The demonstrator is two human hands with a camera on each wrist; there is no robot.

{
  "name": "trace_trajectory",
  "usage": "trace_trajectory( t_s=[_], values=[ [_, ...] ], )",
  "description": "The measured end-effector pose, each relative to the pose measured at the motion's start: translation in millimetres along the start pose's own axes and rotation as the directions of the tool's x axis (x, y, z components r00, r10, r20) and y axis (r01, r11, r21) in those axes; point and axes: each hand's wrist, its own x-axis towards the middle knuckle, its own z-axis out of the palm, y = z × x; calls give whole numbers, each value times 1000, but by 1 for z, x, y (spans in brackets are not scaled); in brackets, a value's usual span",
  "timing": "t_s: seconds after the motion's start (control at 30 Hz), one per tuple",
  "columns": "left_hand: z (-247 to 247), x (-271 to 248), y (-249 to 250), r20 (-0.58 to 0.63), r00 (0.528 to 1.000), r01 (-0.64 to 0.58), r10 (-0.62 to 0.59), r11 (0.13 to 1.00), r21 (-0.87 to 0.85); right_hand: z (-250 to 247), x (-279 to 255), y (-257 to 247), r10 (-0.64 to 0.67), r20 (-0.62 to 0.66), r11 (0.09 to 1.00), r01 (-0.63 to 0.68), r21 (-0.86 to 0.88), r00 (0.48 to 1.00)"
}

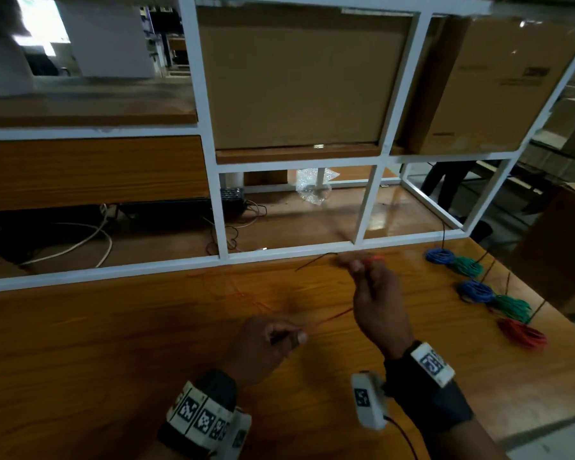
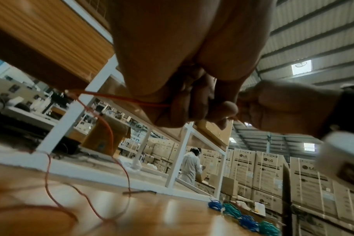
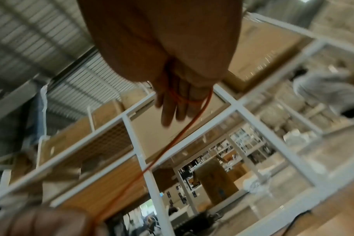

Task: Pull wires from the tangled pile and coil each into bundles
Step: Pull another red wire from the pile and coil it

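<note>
The table [image 1: 113,360] fills the lower half of the head view; a shelf frame [image 1: 210,161] stands along its far edge. A box [image 1: 299,78] sits in the frame's top-centre compartment, a second box [image 1: 498,84] at top right. At lower centre the left hand [image 1: 263,346] is below-left of the right hand [image 1: 375,310], the wire [image 1: 332,317] running between them. At right, coiled bundles [image 1: 475,290] lie on the table.

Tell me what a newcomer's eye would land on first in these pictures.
First, the red wire stretched over the middle of the wooden table, pinched in the left hand and looped round the fingers of the right hand. Next, the row of coiled bundles along the table's right edge: blue, green, blue, green, red.
</note>
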Motion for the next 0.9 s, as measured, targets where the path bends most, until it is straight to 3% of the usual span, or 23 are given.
trace_trajectory(
  t_s=[0.1, 0.23, 0.3, 0.4, 0.47, 0.57, 0.63, 0.73, 0.8, 0.83, 0.9],
  values=[
    [-24, -5, 1, -80, 995, -49, 63, 985, 166, 5, -17, 13, 19, 272, 979, 38, -202, 962],
    [-54, -3, 23, -19, 962, -238, 274, 867, 437, 13, -37, 15, 140, 597, 982, -33, -186, 790],
    [-63, -1, 31, 5, 939, -312, 345, 841, 443, 17, -44, 7, 179, 689, 975, -220, -29, 703],
    [-73, 3, 47, 80, 894, -429, 440, 795, 428, 17, -50, -10, 189, 802, 814, -547, 194, 567],
    [-81, 9, 60, 112, 890, -445, 441, 792, 419, 18, -55, -15, 141, 839, 708, -646, 285, 525],
    [-88, 23, 63, 43, 933, -354, 359, 886, 300, 23, -65, -18, 39, 909, 539, -774, 331, 416],
    [-86, 30, 63, 11, 960, -274, 279, 936, 219, 29, -72, -21, -23, 944, 526, -799, 290, 328],
    [-69, 35, 72, 85, 964, -261, 253, 960, 104, 35, -80, -31, -147, 955, 483, -824, 297, 258],
    [-55, 39, 72, 80, 966, -248, 247, 969, -7, 31, -76, -43, -267, 916, 366, -848, 384, 299],
    [-49, 42, 69, 50, 973, -221, 226, 972, -81, 28, -72, -49, -323, 873, 296, -837, 461, 367],
    [-41, 44, 56, -20, 982, -187, 187, 963, -196, 20, -57, -54, -384, 728, 106, -756, 646, 568]
  ],
)
